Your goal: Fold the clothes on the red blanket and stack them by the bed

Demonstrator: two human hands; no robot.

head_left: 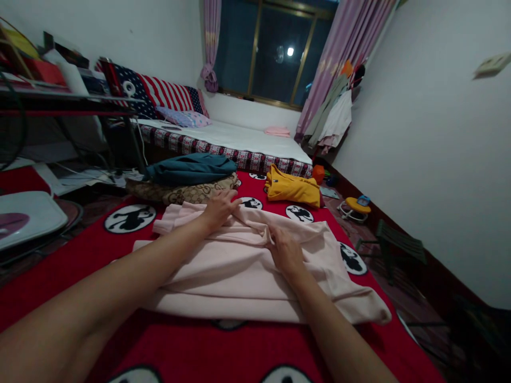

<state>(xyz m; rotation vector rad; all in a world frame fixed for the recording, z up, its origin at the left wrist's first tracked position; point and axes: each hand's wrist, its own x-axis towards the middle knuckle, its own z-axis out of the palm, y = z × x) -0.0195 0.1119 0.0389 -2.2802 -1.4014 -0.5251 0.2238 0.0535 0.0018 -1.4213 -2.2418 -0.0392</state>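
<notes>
A pale pink garment lies spread and creased in front of me on a red blanket with black-and-white round prints. My left hand rests on its far edge, fingers stretched out over the fabric. Near the garment's middle, my right hand pinches a bunched fold of the cloth between thumb and fingers. Beyond my left hand, a dark teal garment lies on a brown patterned cloth. A folded yellow garment sits farther off to the right.
A desk loaded with items and a white chair seat stand at the left. A bed runs under the window. On the right are a dark folding stool, a yellow round stool and hanging clothes.
</notes>
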